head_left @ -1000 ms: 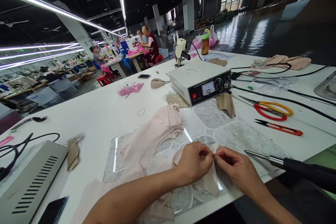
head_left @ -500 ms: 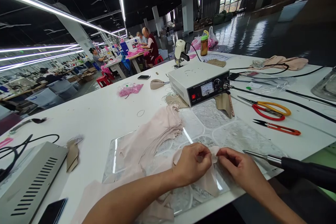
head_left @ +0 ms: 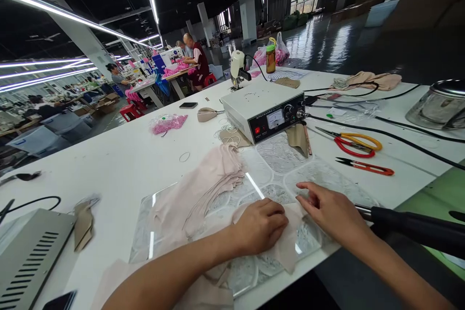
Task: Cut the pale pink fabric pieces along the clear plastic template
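Observation:
My left hand (head_left: 260, 226) lies with curled fingers on a thin pale pink fabric piece (head_left: 290, 242), holding it at the near edge of a clear sheet (head_left: 254, 179). Its fingertips are hidden under the hand. To its right, my right hand (head_left: 329, 210) hovers just off the fabric's edge, thumb and forefinger apart and nothing between them. Beneath that hand, the metal tip of a black-handled tool (head_left: 407, 225) is partly covered. A layered stack of the same pink fabric (head_left: 218, 169) lies beyond my left hand.
A white control box (head_left: 265, 106) with a dial stands behind the sheet. Right of it lie yellow-and-red-handled scissors (head_left: 359, 144), orange thread snips (head_left: 366, 166), cables and a glass jar (head_left: 436, 106). A vented grey box (head_left: 34, 256) stands at left. Other people sit at sewing machines far off.
My right hand has let go of the fabric and opened beside it. My left hand has flattened down onto the fabric. The whole view has shifted slightly.

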Tool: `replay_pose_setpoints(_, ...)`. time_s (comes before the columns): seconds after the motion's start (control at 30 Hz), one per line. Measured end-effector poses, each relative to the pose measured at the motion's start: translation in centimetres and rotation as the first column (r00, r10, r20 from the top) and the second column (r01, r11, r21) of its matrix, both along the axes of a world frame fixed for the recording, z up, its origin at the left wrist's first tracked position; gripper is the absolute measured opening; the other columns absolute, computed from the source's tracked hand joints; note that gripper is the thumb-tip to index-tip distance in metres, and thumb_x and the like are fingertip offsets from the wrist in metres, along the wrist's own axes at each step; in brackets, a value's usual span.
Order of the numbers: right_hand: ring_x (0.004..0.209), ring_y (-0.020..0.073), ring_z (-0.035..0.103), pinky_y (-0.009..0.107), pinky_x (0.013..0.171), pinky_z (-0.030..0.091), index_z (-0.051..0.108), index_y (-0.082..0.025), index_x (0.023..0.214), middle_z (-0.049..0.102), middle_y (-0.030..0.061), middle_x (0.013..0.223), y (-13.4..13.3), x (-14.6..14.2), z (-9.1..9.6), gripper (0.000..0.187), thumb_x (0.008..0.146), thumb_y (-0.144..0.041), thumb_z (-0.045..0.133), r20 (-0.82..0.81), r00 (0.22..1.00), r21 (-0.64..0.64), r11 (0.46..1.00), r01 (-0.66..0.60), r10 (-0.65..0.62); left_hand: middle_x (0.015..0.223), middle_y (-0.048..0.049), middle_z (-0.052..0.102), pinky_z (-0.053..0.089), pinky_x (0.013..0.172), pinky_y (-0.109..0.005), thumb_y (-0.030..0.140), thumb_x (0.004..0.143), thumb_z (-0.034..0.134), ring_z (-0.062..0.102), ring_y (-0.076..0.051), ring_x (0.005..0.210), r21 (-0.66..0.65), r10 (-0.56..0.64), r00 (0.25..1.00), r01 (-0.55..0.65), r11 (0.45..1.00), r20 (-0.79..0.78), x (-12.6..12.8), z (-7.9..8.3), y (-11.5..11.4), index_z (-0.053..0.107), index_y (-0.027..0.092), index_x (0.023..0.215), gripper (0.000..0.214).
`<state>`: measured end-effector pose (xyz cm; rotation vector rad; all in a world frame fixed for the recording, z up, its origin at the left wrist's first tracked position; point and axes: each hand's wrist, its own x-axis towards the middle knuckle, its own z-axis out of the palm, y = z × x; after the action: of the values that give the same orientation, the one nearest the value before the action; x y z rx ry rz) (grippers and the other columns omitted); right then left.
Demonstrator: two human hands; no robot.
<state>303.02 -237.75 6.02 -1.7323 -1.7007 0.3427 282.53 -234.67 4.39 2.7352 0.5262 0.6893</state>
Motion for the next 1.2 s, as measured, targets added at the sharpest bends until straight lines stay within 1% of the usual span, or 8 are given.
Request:
replay_pose_setpoints(0.1,0.054,0.0179,0.054,0.029,0.047,0.035,0.065,-0.022,0.094,0.057,0.0007,0.063,0.5,0.6,0.0,0.032,0.076,-0.04,0.046,0.112,0.994,0.062,0.998,-0.006,-0.001,0.102,-0.0084,0.066,0.049,0.08,-0.03,0.02,0.09,0.044,0.06,-0.018,0.089,0.109,-0.022,0.995,0.033,0.994,-0.098,-0.6,-0.1,0.2,0.065,0.015,0.094,0.022)
replay_pose_setpoints(0.23,0.059,0.0161,0.058,0.03,0.05,0.044,0.061,-0.021,0.102,0.064,0.0048,0.09,0.0,1.0,-0.3,0.033,0.084,-0.04,0.043,0.179,0.984,0.123,0.992,-0.027,0.004,0.112,-0.0088,0.064,0.048,0.08,-0.03,0.024,0.092,0.043,0.06,-0.018,0.093,0.185,-0.036,0.991,0.06,0.981,-0.127,-0.9,0.0,0.5,0.063,0.016,0.106,0.026)
replay_pose_setpoints(0.4,0.08,0.0165,0.063,0.026,0.061,0.052,0.061,-0.023,0.098,0.063,0.0044,0.098,-1.5,1.0,-1.6,0.023,0.091,-0.024,0.039,0.375,0.909,0.187,0.946,-0.266,0.181,0.123,-0.0106,0.061,0.046,0.089,-0.033,0.023,0.094,0.039,0.057,-0.02,0.109,0.239,-0.131,0.974,0.175,0.955,-0.187,-1.1,0.4,1.1,0.059,0.014,0.115,0.03)
replay_pose_setpoints(0.47,0.085,0.0167,0.062,0.027,0.066,0.053,0.061,-0.022,0.096,0.062,0.0044,0.097,-2.0,1.0,-1.9,0.022,0.093,-0.02,0.039,0.418,0.889,0.212,0.932,-0.293,0.184,0.124,-0.011,0.061,0.045,0.091,-0.033,0.023,0.095,0.038,0.056,-0.02,0.112,0.238,-0.153,0.968,0.199,0.951,-0.197,-1.1,0.5,1.3,0.059,0.013,0.115,0.03)
replay_pose_setpoints(0.6,0.092,0.0177,0.061,0.031,0.08,0.052,0.06,-0.018,0.104,0.062,0.0072,0.103,-3.1,1.3,-2.3,0.022,0.094,-0.016,0.041,0.429,0.895,0.356,0.886,-0.296,0.126,0.128,-0.0107,0.059,0.041,0.098,-0.034,0.021,0.094,0.039,0.054,-0.021,0.116,0.263,-0.191,0.963,0.238,0.935,-0.191,-1.3,0.4,1.8,0.058,0.013,0.118,0.031)
replay_pose_setpoints(0.7,0.099,0.0206,0.06,0.037,0.086,0.051,0.06,-0.02,0.113,0.064,0.0061,0.109,-3.8,1.7,-2.9,0.027,0.092,-0.013,0.043,0.473,0.869,0.372,0.862,-0.346,0.144,0.133,-0.0098,0.055,0.035,0.107,-0.036,0.019,0.094,0.039,0.048,-0.021,0.125,0.28,-0.24,0.946,0.296,0.913,-0.216,-1.5,0.2,2.1,0.055,0.013,0.123,0.033)
replay_pose_setpoints(1.03,0.105,0.0223,0.059,0.04,0.09,0.052,0.061,-0.021,0.116,0.064,0.0053,0.115,-3.7,2.0,-4.1,0.03,0.092,-0.014,0.045,0.397,0.912,0.417,0.865,-0.281,0.104,0.136,-0.0086,0.053,0.032,0.112,-0.035,0.017,0.096,0.035,0.042,-0.02,0.131,0.323,-0.302,0.899,0.402,0.857,-0.317,-1.5,1.2,3.1,0.052,0.011,0.127,0.036)
replay_pose_setpoints(1.2,0.107,0.0236,0.057,0.041,0.09,0.052,0.06,-0.017,0.116,0.062,0.0085,0.118,-3.6,1.8,-4.3,0.028,0.091,-0.013,0.046,0.383,0.92,0.436,0.862,-0.259,0.082,0.13,-0.0078,0.058,0.036,0.107,-0.032,0.018,0.096,0.036,0.05,-0.02,0.124,0.354,-0.331,0.886,0.438,0.826,-0.324,-1.1,1.6,3.6,0.058,0.012,0.118,0.032)
